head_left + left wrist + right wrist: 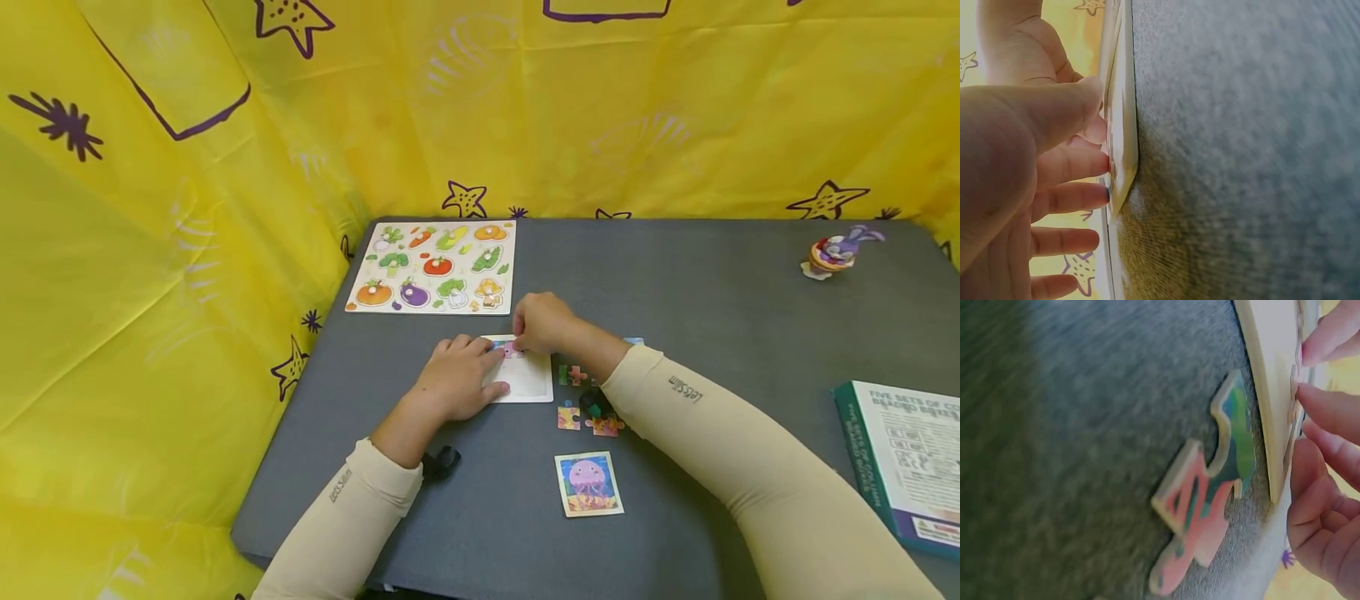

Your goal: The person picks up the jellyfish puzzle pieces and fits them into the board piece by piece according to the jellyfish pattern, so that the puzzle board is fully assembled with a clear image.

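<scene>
A small pale puzzle board [531, 385] lies on the dark table, with pink and blue jellyfish puzzle pieces [512, 350] along its far side. My left hand [463, 377] rests on the board's left part, its fingers stretched out and the thumb near the front edge. At the far right corner, my right hand [546, 323] has curled fingers and pinches a puzzle piece [1293, 394] at the board's surface. Fingers hide most of that piece. Loose puzzle pieces [568, 417] lie right of the board, some partly under the right forearm; a green-and-pink one [1200, 506] shows close by in the right wrist view.
A jellyfish picture card [589, 484] lies nearer me. Behind the hands is a vegetable peg board [431, 268]. A teal-and-white box [903, 467] stands at the right edge, a rabbit figurine [836, 252] at the far right. A yellow cloth [480, 108] hangs behind the table.
</scene>
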Tool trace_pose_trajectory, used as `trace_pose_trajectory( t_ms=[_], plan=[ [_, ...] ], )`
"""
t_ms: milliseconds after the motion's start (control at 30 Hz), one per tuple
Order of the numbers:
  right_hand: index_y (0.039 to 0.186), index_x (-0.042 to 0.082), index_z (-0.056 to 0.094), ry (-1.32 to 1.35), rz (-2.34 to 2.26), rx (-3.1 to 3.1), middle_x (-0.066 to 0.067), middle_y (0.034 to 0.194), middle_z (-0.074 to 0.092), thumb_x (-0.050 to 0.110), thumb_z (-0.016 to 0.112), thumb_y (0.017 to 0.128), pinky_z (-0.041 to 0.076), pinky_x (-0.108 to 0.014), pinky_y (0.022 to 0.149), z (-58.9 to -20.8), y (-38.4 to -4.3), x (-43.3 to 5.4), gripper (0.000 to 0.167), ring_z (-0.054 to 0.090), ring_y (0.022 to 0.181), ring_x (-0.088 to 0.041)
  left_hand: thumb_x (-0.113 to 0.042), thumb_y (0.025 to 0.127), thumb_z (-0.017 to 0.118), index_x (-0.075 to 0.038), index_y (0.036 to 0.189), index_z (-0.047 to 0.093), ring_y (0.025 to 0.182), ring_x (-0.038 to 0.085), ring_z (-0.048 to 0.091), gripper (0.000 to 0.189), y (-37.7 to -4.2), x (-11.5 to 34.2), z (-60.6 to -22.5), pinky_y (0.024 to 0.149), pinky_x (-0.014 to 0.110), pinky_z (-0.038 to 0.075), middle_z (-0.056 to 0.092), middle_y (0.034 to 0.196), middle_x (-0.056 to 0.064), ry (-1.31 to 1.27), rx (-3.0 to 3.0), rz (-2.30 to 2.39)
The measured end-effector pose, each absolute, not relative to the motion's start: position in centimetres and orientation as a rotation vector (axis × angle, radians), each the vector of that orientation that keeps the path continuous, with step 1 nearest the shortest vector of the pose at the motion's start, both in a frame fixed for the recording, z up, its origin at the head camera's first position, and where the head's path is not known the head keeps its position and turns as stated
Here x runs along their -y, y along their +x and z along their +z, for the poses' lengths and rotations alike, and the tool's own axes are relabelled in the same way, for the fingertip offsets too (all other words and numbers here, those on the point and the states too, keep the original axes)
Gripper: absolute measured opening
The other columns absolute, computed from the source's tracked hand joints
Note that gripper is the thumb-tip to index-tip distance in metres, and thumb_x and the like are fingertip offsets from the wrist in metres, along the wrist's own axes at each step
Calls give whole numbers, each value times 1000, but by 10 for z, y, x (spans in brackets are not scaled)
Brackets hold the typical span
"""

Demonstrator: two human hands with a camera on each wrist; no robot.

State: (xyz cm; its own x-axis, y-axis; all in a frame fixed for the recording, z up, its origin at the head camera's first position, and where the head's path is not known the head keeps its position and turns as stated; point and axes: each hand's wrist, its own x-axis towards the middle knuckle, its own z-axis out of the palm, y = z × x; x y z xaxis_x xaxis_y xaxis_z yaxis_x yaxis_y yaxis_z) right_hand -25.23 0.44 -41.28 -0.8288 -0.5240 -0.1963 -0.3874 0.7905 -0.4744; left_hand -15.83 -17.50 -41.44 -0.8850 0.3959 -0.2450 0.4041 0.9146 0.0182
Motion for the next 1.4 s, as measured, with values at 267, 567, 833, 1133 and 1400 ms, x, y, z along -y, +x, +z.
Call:
trace_pose_trajectory(
  t_ms=[267, 567, 833, 1133, 1400],
  plan=[
    [95, 13, 75, -707, -592, -2706, -5, 93, 71, 20, 75, 92, 49, -46, 85, -394, -249, -52, 7, 64, 91, -27, -57, 98, 59, -22, 150, 52, 138, 27, 43, 63, -159, 169, -416, 112, 49, 34, 49, 152, 3, 613, -2859, -57],
    [111, 8, 73, -628, -426, -2638, -18, 117, 70, 17, 79, 89, 50, -55, 93, -390, -242, -123, 25, 63, 109, -37, -58, 96, 61, -17, 148, 53, 139, 30, 40, 66, -161, 166, -416, 114, 49, 33, 45, 153, 7, 623, -2888, -13],
    [99, 4, 68, -594, -348, -2650, -10, 91, 62, 25, 82, 85, 46, -47, 83, -397, -234, -153, 29, 54, 88, -29, -55, 98, 59, -16, 154, 45, 146, 27, 39, 70, -160, 157, -417, 119, 48, 32, 42, 159, 6, 720, -2801, 53],
    [91, 7, 67, -519, -536, -2677, -6, 84, 62, 15, 82, 85, 46, -40, 74, -395, -236, -144, 18, 56, 80, -25, -51, 100, 58, -11, 155, 44, 148, 28, 38, 70, -160, 155, -418, 122, 45, 29, 40, 162, 6, 739, -2777, 78],
    [90, 8, 75, -511, -848, -2572, -4, 72, 67, 10, 73, 92, 48, -32, 67, -392, -240, -99, 3, 60, 67, -18, -51, 100, 59, -12, 154, 46, 145, 27, 41, 68, -161, 155, -419, 120, 43, 33, 44, 159, 5, 747, -2792, 79]
  ],
)
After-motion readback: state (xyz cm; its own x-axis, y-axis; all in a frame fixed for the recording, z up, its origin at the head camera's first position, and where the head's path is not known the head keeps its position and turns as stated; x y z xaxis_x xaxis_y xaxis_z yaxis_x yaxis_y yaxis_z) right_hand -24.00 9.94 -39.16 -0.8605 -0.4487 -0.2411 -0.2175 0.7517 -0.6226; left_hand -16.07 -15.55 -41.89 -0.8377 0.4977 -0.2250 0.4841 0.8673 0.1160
